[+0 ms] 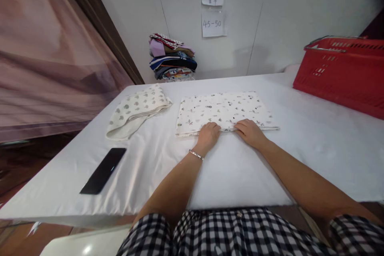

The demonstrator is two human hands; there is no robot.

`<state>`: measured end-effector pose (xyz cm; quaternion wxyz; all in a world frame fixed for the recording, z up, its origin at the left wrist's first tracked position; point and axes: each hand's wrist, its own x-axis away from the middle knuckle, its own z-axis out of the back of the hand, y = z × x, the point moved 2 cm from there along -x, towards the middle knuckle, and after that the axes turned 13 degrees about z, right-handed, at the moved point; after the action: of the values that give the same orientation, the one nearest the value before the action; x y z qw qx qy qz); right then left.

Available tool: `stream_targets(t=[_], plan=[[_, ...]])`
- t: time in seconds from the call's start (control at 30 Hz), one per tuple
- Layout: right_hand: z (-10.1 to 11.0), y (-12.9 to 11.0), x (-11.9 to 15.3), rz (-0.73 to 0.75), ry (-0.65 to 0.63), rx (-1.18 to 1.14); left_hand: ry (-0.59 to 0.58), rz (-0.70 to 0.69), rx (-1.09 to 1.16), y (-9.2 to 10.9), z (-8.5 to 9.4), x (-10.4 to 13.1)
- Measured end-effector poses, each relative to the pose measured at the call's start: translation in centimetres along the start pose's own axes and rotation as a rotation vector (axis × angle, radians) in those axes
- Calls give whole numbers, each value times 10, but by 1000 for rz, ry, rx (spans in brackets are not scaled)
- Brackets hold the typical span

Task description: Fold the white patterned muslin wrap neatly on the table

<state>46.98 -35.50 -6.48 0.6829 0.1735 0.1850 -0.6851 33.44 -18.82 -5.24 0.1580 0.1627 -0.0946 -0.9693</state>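
Along the bottom edge of the frame a black-and-white checked garment (228, 232) covers the person's lap, and both bare forearms reach up from it toward the middle of the picture. The left hand (209, 136), with a thin bracelet (196, 154) at the wrist, and the right hand (249, 132) lie side by side, fingers curled down over the near edge of a folded printed cloth (223, 112); whether they pinch the hem or only press on it cannot be told. That cloth lies flat at the centre of the frame on a white-covered table (315, 148). At lower left a dark phone (103, 170) rests on the table. Left of centre sits a second folded cloth (138, 108), apart from the first. Farther back, a stack of folded fabrics (171, 58) stands against the wall below two paper notes (213, 10), and a red basket (342, 72) fills the upper right.
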Motion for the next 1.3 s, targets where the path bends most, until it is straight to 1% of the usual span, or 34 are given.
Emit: stream_targets(t=[0.13, 0.33, 0.53, 0.7, 0.87, 1.17, 1.3], plan=[[-2, 1, 0, -10, 24, 25, -26, 29, -42, 2, 3, -1], [-2, 0, -4, -39, 57, 69, -20, 55, -88, 4, 6, -3], [0, -1, -6, 8, 18, 52, 10, 79, -125, 4, 5, -3], [-1, -1, -5, 49, -38, 71, 10, 33, -182, 4, 1, -3], [-2, -3, -5, 17, -42, 126, 46, -50, -176, 2, -4, -1], [-2, -8, -7, -20, -44, 188, 46, 3, -219, 7, -3, 1], [-3, -9, -7, -23, -71, 176, 39, -21, -258, 8, -4, 0]])
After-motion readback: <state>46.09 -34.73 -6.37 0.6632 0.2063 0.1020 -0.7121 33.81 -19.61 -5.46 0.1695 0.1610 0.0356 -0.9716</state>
